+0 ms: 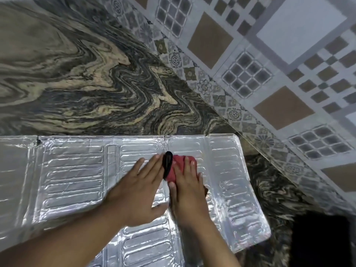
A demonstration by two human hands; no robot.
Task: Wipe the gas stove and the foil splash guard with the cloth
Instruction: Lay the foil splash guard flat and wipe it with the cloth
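A kitchen wall, mid-clean: my right hand (189,191) presses a bunched red cloth (179,166) flat against the foil splash guard (73,170), fingers curled over the wad and holding it, thumb along its lower edge. My left hand (138,187) lies spread on the foil just beside it, at about nine o'clock from the cloth, fingers straight and gripping nothing — it looks to be bracing the panel. A dark, glossy oval object (167,163) sits between the two hands, touching the cloth; what it is I cannot tell.

The guard stands against a swirled stone surface (86,74), with patterned wall tiles (269,64) off toward two o'clock. The gas stove is not in view.

My read on handling: the foil is thin, light and easily creased, its embossed ribs likely to dent under a hard push, so I would keep pressure broad and gentle and hold it steady with a flat palm rather than pinching an edge. The cloth is soft and compressible — best gripped as a wad from above, as now
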